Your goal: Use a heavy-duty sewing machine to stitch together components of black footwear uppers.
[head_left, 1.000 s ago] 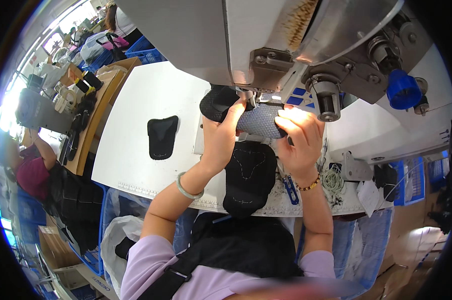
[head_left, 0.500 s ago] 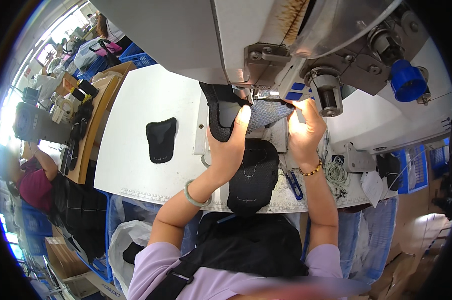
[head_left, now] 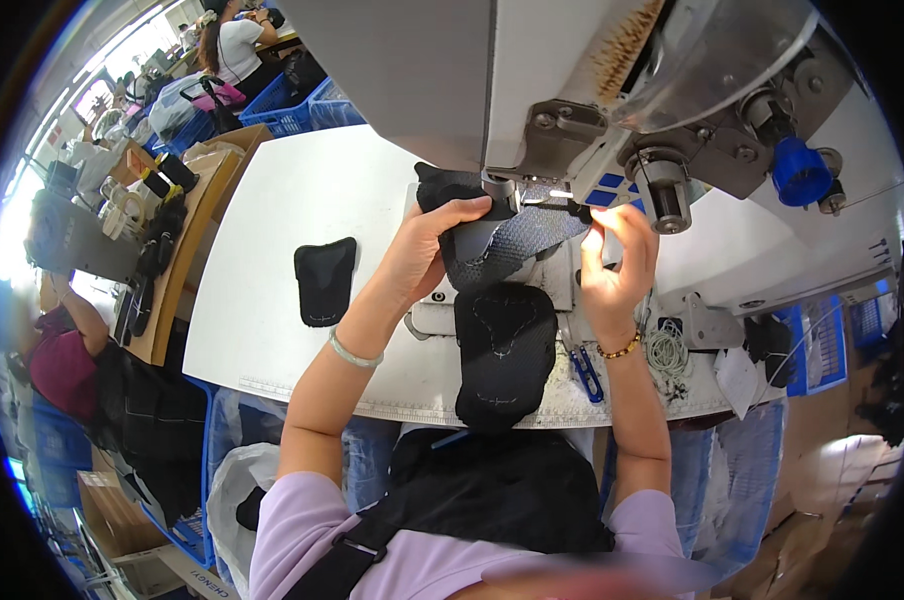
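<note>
1. Left hand (head_left: pixel 422 245): its thumb lies along the top of a grey-and-black fabric piece (head_left: pixel 520 240), the fingers curling beneath and partly hidden, so the left side of the piece is gripped.
2. Right hand (head_left: pixel 620 265): thumb and index finger meet in a narrow pinch at the piece's right end, the other fingers curled.
3. The fabric piece spans the gap between both sets of fingers, its folded lower part drooping toward the wearer. Its far edge is at the sewing machine (head_left: pixel 397 85), just beyond the fingers; whether the foot presses on it cannot be told.
4. Nearer the wearer than the fingers, and between the forearms, a black pad (head_left: pixel 507 350) with pale stitch lines lies on the white worktop (head_left: pixel 262 225). A smaller black piece (head_left: pixel 325 282) lies well left of the left fingers.
5. Below the right fingers are blue snips (head_left: pixel 586 375); to their right, a coil of pale cord (head_left: pixel 667 350).
6. Writing: a ruler strip (head_left: pixel 412 413) runs along the front edge, its marks too fine to read. A label with blue squares (head_left: pixel 612 188) sits just beyond the right fingertips. Dark capitals mark a pale board (head_left: pixel 207 578), far below and left of the left fingers.
</note>
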{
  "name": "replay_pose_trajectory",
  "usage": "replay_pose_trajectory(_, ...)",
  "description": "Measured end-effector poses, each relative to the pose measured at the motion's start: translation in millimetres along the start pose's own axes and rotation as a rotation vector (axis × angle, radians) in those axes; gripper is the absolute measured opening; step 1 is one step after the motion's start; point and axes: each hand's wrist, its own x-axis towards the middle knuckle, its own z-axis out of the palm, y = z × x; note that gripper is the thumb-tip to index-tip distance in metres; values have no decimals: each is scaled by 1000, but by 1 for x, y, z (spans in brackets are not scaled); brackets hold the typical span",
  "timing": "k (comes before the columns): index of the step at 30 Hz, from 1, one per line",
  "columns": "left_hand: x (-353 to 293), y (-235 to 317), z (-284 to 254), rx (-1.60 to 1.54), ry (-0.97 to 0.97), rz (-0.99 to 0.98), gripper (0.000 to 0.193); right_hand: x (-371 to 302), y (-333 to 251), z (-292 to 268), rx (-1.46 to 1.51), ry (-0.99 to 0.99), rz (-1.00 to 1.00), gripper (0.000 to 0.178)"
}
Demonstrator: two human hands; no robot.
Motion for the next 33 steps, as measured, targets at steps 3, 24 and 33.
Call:
replay_pose_trajectory(3,-2,-11,-2,-36,32,55,20,-2,-6,-3,19,-14,-127,31)
replay_pose_trajectory(24,-22,-49,42,353,328,660,12,-5,-18,1,133,-140,-243,29)
replay_pose_trajectory(33,-30,-27,-28,1543,45,1465,45,-1,-18,-4,231,-230,-299,25)
